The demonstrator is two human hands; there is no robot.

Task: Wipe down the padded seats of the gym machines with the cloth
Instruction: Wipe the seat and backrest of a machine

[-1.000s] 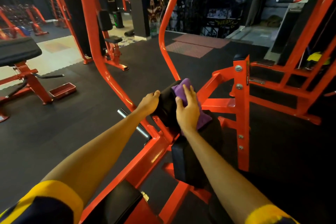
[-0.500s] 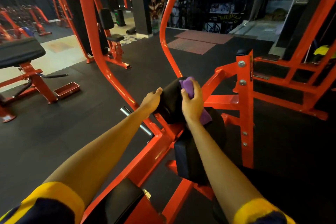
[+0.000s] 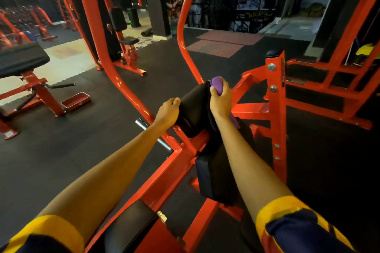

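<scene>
The left hand (image 3: 167,112) grips the edge of the black pad (image 3: 193,109) while, apart to its right, the right hand (image 3: 221,98) clamps the purple cloth (image 3: 218,84) on the pad's far end, seemingly mid-wipe, so the next stroke likely calls for drawing the cloth back toward the wrist.

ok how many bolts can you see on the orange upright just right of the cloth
4 bolts on the orange upright: one large near its top, another just below, two smaller lower down. Other faces are hidden, so maybe more.
</scene>
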